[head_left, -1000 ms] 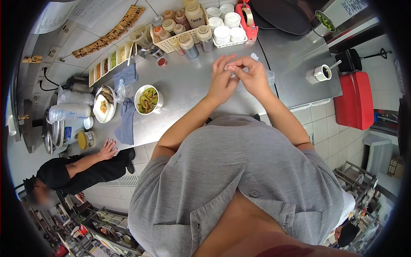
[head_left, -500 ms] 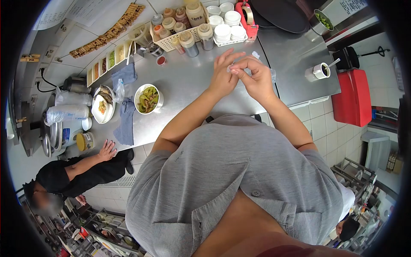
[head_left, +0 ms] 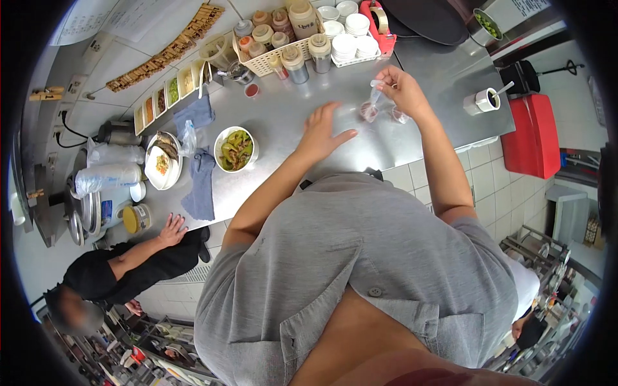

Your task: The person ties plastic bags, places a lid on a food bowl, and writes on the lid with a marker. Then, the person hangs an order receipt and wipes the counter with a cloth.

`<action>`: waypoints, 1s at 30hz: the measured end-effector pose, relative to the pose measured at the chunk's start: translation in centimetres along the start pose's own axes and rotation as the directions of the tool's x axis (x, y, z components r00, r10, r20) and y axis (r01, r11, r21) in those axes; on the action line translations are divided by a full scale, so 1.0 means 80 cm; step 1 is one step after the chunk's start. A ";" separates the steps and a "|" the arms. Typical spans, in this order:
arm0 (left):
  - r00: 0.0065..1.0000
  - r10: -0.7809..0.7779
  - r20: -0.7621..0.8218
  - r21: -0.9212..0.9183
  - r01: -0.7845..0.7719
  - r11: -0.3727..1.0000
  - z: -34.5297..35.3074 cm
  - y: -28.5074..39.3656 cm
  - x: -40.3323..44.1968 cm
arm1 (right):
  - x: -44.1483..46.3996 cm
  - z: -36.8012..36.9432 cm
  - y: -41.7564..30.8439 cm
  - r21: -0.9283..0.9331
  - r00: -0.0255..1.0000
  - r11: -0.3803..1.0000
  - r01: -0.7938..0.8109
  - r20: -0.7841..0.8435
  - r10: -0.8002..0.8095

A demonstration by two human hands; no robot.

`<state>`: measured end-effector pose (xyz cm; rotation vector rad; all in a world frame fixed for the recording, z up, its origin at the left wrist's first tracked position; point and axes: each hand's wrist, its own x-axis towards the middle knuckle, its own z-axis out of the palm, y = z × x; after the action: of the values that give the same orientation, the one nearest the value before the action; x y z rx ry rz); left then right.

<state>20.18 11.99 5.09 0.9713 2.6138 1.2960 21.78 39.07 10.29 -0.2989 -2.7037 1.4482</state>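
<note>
A long steel counter point(head_left: 283, 90) runs across in front of me, and a person in a grey shirt point(head_left: 386, 257) stands right up against it. Off to the left a co-worker in black point(head_left: 96, 276) has one hand point(head_left: 172, 229) at the counter's edge. A red bin point(head_left: 531, 138) stands at the far right end. Toward the back, a cream basket point(head_left: 262, 65) is crowded with squeeze bottles, and a blue cloth point(head_left: 201, 186) lies rumpled farther left. Just beside the cloth sits a white bowl point(head_left: 256, 154) of green, sliced-looking food. The grey-shirted person's left hand point(head_left: 320, 133) hangs over the steel, fingers and thumb spread apart, holding nothing. The right hand point(head_left: 400, 91) has fingertips pinched together on the neck of some clear plastic bagging point(head_left: 369, 112), whose reddish contents show in two lumps below the fingers; whether it's one bag or two, I can't tell. Smallest is a little cup of red sauce point(head_left: 251, 91), near the basket.
</note>
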 end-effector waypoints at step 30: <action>0.524 0.115 -0.844 0.534 0.802 0.268 -0.816 -0.287 -0.179 | -0.005 0.141 -0.010 -0.549 0.613 0.778 -0.306 -0.739 -0.280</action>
<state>-1.13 -51.67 27.17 -0.6829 3.8939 -0.2494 20.47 29.33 4.68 -0.7793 -2.2371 0.1459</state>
